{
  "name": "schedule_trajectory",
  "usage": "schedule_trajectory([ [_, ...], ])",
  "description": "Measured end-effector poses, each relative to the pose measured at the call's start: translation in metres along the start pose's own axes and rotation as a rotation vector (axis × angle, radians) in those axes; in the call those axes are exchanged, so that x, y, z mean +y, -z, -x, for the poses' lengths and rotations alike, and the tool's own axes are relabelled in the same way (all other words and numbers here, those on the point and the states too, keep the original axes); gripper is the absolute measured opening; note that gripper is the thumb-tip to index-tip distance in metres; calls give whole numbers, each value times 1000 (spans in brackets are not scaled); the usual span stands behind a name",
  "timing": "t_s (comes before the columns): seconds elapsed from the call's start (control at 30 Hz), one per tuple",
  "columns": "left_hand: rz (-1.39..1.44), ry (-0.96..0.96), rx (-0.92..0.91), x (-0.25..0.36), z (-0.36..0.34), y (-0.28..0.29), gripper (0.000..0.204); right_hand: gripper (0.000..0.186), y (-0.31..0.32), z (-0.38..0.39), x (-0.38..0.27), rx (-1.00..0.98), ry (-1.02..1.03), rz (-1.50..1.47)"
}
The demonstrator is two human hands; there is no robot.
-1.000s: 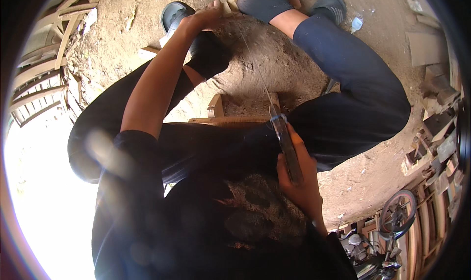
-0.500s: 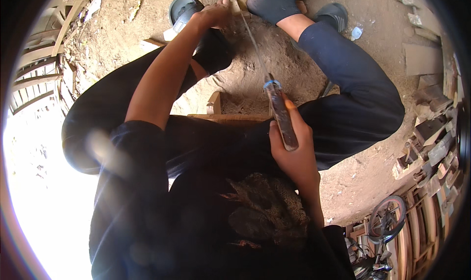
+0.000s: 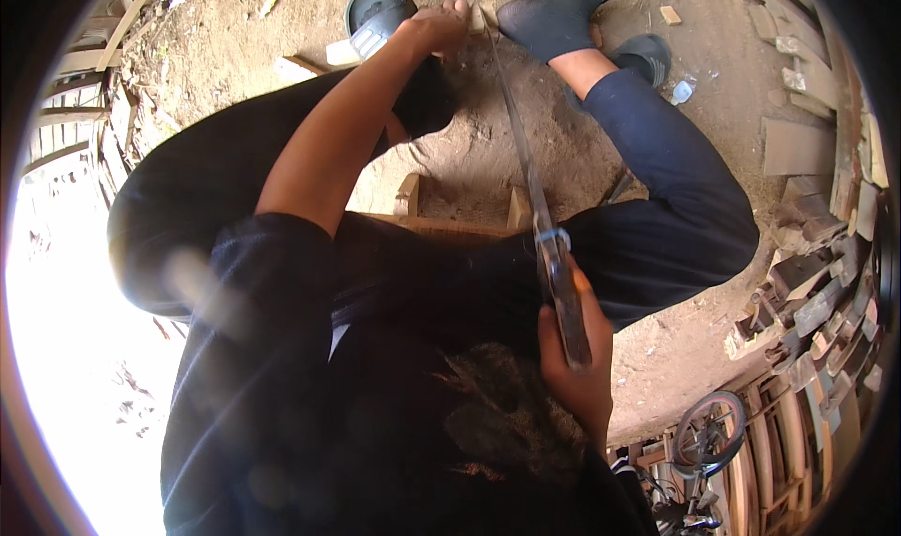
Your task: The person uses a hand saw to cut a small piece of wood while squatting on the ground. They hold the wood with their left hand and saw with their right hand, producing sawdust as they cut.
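Observation:
My right hand is wrapped round the dark handle of a handsaw, held low in front of my body. Its long, narrow blade slants away up to a small piece of pale wood on the ground. At the far end my left hand is closed at that wood, fingers curled beside the blade's tip; part of its grip is hidden. Just right of the wood rests a foot in a dark sock, close to the blade's tip.
Grey sandals lie on the dirt floor by my feet. A low wooden seat shows beneath me. Scrap wood is heaped at the right, with a bicycle wheel at lower right. A small wood block lies farther off.
My right hand has drawn the saw back toward my body, so more of the blade shows. My left hand remains at the wood; the whole view has shifted slightly.

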State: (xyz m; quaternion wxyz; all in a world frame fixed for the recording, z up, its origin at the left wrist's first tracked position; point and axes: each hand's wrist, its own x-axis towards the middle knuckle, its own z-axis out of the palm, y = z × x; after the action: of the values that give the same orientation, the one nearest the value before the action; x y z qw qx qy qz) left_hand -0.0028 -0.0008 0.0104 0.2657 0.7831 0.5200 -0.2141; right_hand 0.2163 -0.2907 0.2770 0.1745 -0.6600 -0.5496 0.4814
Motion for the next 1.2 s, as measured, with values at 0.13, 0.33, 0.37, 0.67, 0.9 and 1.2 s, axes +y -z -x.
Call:
schedule_trajectory([
  [0.13,46,3,50,-3,1,-10,43,54,-1,-45,-6,-119,-193,-112],
  [0.33,49,-31,103,-8,5,-8,44,51,11,-6,-8,-50,25,-44],
  [0.37,63,-25,105,-4,3,-5,46,51,11,-15,-8,-49,18,-38],
  [0.67,69,56,79,-2,3,-8,50,51,11,-3,-4,-44,23,-47],
  [0.9,18,-13,157,-2,4,-14,42,48,14,-15,-6,-14,74,-14],
  [1.2,-7,7,189,-2,4,-20,47,50,14,-17,-2,-51,43,-7],
])
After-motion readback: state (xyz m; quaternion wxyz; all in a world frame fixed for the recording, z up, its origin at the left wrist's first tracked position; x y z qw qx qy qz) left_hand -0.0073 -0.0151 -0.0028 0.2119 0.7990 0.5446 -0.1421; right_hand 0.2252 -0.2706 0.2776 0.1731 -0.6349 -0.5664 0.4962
